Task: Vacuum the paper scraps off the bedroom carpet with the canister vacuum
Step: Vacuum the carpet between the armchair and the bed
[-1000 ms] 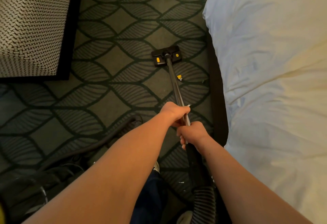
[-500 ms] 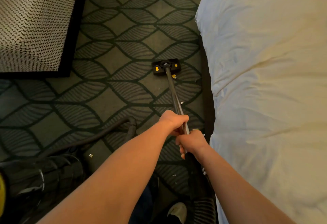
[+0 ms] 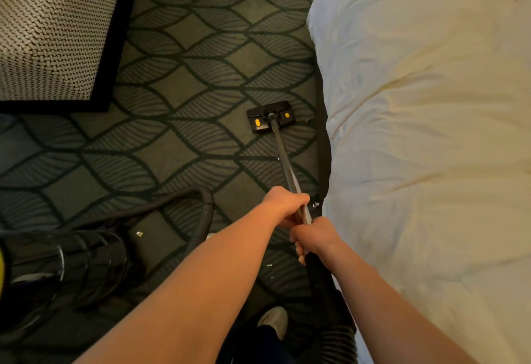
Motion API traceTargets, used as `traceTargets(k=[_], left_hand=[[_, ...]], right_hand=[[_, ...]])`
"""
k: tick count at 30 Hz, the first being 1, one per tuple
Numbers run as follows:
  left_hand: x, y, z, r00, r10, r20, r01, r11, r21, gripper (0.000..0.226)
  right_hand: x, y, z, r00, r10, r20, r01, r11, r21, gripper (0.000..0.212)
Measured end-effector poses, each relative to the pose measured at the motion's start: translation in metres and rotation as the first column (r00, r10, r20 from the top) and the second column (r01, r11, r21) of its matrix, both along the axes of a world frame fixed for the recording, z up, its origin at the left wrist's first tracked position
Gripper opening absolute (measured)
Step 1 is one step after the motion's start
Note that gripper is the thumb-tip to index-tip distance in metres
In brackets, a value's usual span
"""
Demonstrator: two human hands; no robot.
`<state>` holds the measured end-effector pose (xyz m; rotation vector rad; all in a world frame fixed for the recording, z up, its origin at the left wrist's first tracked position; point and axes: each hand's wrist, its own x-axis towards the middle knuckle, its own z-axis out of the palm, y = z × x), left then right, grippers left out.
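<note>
left grip (image 3: 284,202) curled round wand (image 3: 283,156) | right grip (image 3: 316,235) curled round it, nearer | canister (image 3: 66,260) cut by left edge | scrap (image 3: 315,205) blurred

Both arms are extended forward, bare to the wrist, converging toward the middle. The left forearm (image 3: 201,286) enters from the near left and runs far and right. The left hand (image 3: 284,204) lies back-up, fingers curled round the vacuum wand (image 3: 283,156). The right forearm (image 3: 388,306) enters from the near right. The right hand (image 3: 314,237) grips the same wand just nearer than the left, fingers wrapped under it. The 2 hands sit almost touching. 1 foot in a light shoe (image 3: 273,322) shows near, between the forearms.
</note>
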<state>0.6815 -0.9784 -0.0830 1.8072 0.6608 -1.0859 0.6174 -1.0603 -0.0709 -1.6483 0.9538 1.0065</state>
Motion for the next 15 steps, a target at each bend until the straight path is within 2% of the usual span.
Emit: traceTargets(k=[2,8,13,15], left_hand=[[-0.008,-0.003,0.001,1.0,-0.005,0.002,0.005,1.0,0.007,0.024],[-0.026,-0.009,0.003,1.0,-0.015,0.019,0.015,1.0,0.027,0.015],[-0.045,-0.016,-0.006,0.992,-0.013,0.122,0.005,0.998,0.064,0.032],[-0.048,-0.019,-0.007,0.989,-0.012,0.148,0.004,0.999,0.053,0.032]], right_hand=[[-0.007,-0.003,0.001,1.0,0.001,-0.004,-0.001,1.0,-0.005,0.013],[-0.026,-0.009,0.005,1.0,-0.016,-0.017,0.016,1.0,0.006,0.01],[-0.041,-0.015,0.005,1.0,0.019,0.025,-0.017,0.998,-0.054,0.021],[-0.045,-0.017,0.008,0.997,0.041,0.059,-0.036,0.996,-0.078,0.022]])
